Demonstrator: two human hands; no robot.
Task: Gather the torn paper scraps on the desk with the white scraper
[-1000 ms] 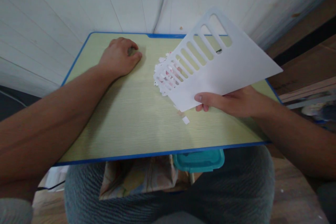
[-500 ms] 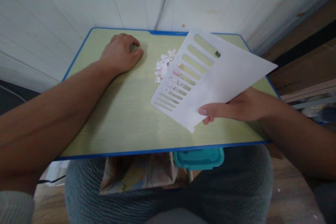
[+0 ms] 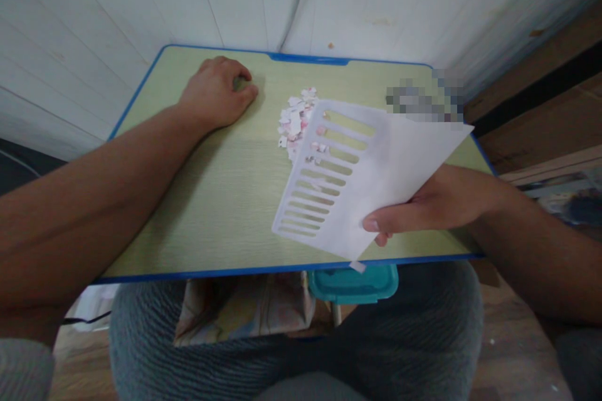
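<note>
My right hand point(image 3: 414, 213) grips a flat white plastic scraper point(image 3: 376, 182) with a row of slots, thumb on top and fingers underneath. The scraper is tilted above the table and covers part of a pile of small white and pink pieces point(image 3: 295, 122) that look like jigsaw pieces. More of them show through the slots. By the scraper's lower corner, at the table's front edge, is a small white scrap point(image 3: 358, 267). My left hand point(image 3: 219, 91) rests on the table left of the pile, fingers loosely bent, with a gap between thumb and forefinger and nothing visible in it.
The pale green table point(image 3: 211, 200) has a blue rim and stands against a white panelled wall point(image 3: 117, 0) with a grey cable point(image 3: 298, 0). Below its front edge are a teal lidded box point(image 3: 355, 285) and a patterned cloth point(image 3: 244, 313). Cardboard point(image 3: 550, 119) stands at the right.
The scraper has swung down and towards me, its slotted edge dropping lower, with my right hand slightly lower too. The white scrap now stands out by its corner. My left hand stays put.
</note>
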